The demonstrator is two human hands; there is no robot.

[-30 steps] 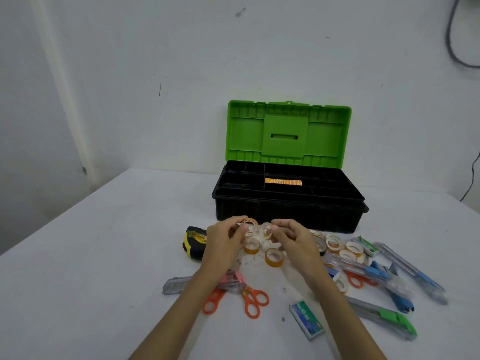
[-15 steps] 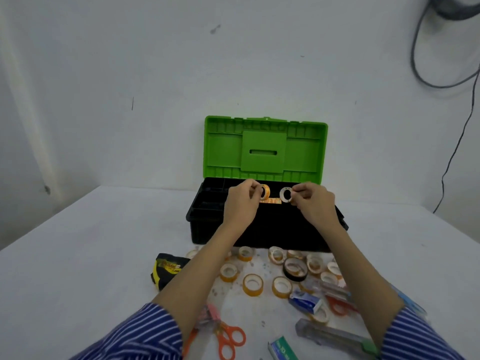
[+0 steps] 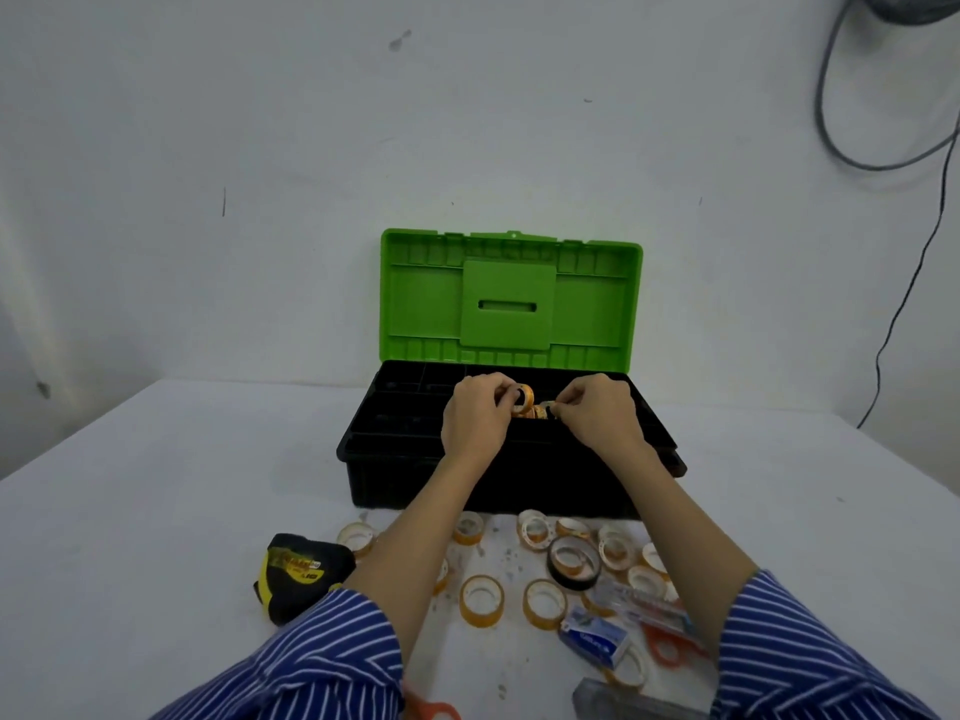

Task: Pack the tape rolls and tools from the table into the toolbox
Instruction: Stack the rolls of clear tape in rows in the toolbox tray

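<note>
The black toolbox stands open at the back of the table, its green lid upright. Both hands are over its tray. My left hand pinches an orange tape roll upright above orange rolls lying in a middle compartment. My right hand pinches a small pale tape roll beside it, mostly hidden by the fingers. Several loose tape rolls lie on the table in front of the box, one of them black.
A yellow-and-black tape measure lies at the front left. A blue staple box, orange scissors, a clear cutter and a grey cutter lie at the front right. Cables hang on the wall at right.
Both hands carried a tape roll each from the pile up to the toolbox and have now lowered them to the tray's middle compartment. The camera view moved closer and tilted up.
</note>
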